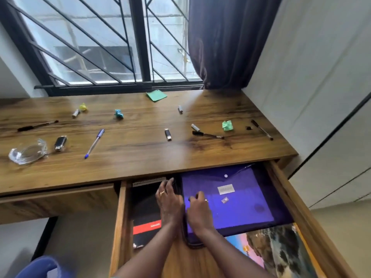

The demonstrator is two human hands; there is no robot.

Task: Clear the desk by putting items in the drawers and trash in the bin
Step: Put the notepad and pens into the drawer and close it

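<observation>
Hands: both reach into the open drawer (285, 189). The left hand (170, 203), a ring on one finger, lies spread and flat, fingertips on the spiral-bound notebook (146, 209). The right hand (198, 213) is loosely curled, fingertips pressing the purple folder (236, 199); whether it grips anything cannot be told.
Between the hands: a dark slim case (192, 242) with a rounded corner, its long axis running away from the person.
Left of the left hand: the notebook, black matte cover with a red band, wire spine at its far end.
Right of the right hand: the folder, smooth glossy plastic with a snap button, long axis across the drawer; a picture book (271, 249) lies under its near edge.
Beyond the hands: the wood-grain bench (140, 149) carries a blue pen (94, 143) pointing tip toward the person, black pens (207, 134), crumpled paper balls (227, 125), a USB stick (168, 134) and a clear glass dish (28, 152).
Near left: a blue plastic bin (38, 267) rim.
</observation>
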